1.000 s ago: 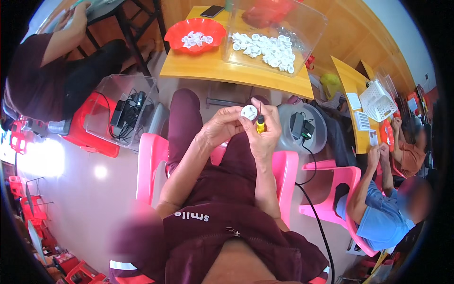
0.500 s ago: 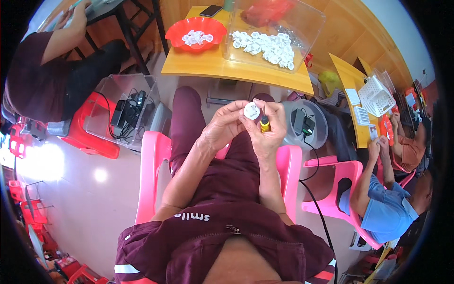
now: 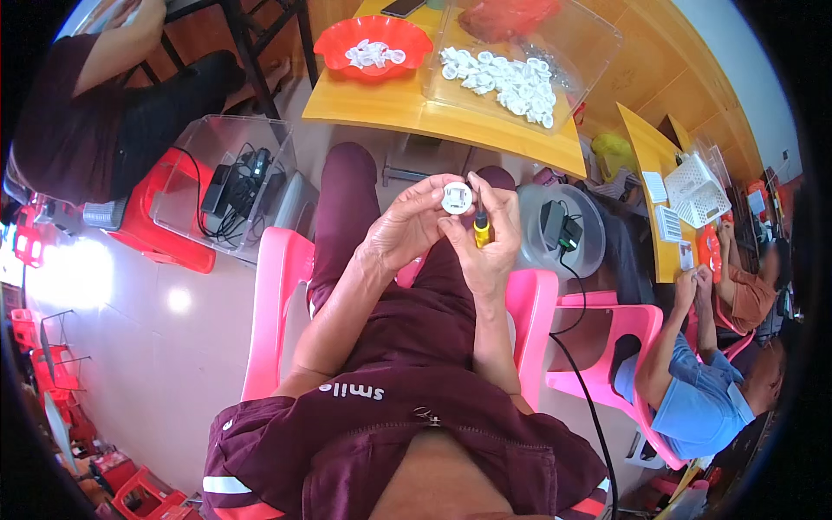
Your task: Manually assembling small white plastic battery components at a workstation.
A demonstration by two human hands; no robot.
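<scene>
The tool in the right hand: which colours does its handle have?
The handle is yellow, its upper part black; head view.

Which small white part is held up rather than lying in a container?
The round white part pinched in the left hand; the others lie in the red bowl and the clear box.

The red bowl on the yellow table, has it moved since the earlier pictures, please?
No, the red bowl keeps its place on the yellow table, left of the clear bin; only the view shifted.
</scene>
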